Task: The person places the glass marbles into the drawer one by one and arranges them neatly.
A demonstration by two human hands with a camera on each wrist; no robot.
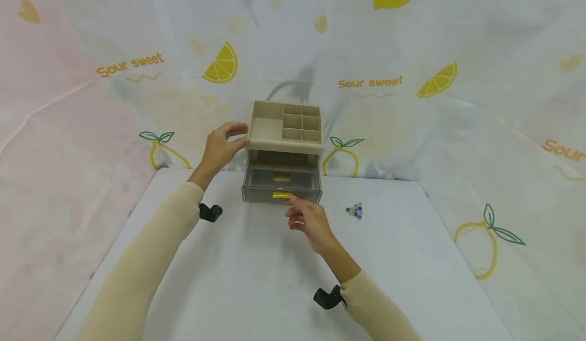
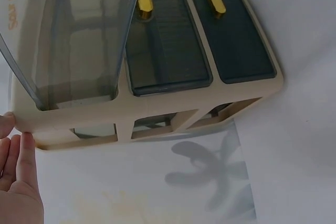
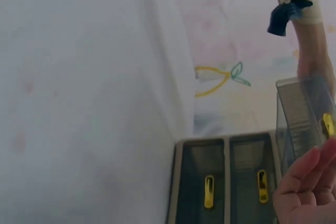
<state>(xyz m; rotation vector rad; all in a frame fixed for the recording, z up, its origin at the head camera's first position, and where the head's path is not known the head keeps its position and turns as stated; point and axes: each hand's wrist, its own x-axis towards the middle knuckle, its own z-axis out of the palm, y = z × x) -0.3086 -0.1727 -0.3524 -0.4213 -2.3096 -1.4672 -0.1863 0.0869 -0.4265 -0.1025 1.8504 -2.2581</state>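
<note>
A beige desktop organizer (image 1: 286, 146) with an open-topped tray of compartments stands at the back of the table. In the left wrist view it shows three smoky clear drawers side by side; the top drawer (image 1: 256, 194) is pulled out and the other two sit closed. My left hand (image 1: 221, 147) steadies the organizer at its upper left side, thumb and outstretched fingertips against the wall near the front corner. At the drawer's front, my right hand (image 1: 311, 223) has its index finger on the yellow handle (image 1: 281, 195), the other fingers curled below.
Several blue and green glass marbles (image 1: 354, 210) lie clustered on the white tabletop (image 1: 256, 280), right of the organizer. Behind the table hangs a lemon-printed cloth (image 1: 284, 35). A black wrist mount (image 1: 327, 297) juts from my right sleeve, another (image 1: 210, 212) from my left.
</note>
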